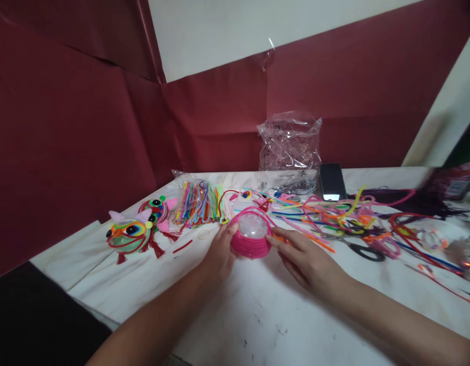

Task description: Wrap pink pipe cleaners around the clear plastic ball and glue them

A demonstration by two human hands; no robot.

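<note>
A clear plastic dome wrapped in coils of pink pipe cleaner (251,238) rests on the white table (265,315). My left hand (218,254) cups its left side, thumb against the pink coils. My right hand (307,256) holds the right side, fingers stretched toward the coils and touching them. A pink pipe cleaner loop arches over the dome's top.
Two finished pipe-cleaner fish figures (138,229) lie at the left. A bag of coloured pipe cleaners (199,203) lies behind the dome. Loose pipe cleaners (334,213), black-handled scissors (362,249), a phone (331,181) and a crinkled clear bag (290,142) fill the right and back.
</note>
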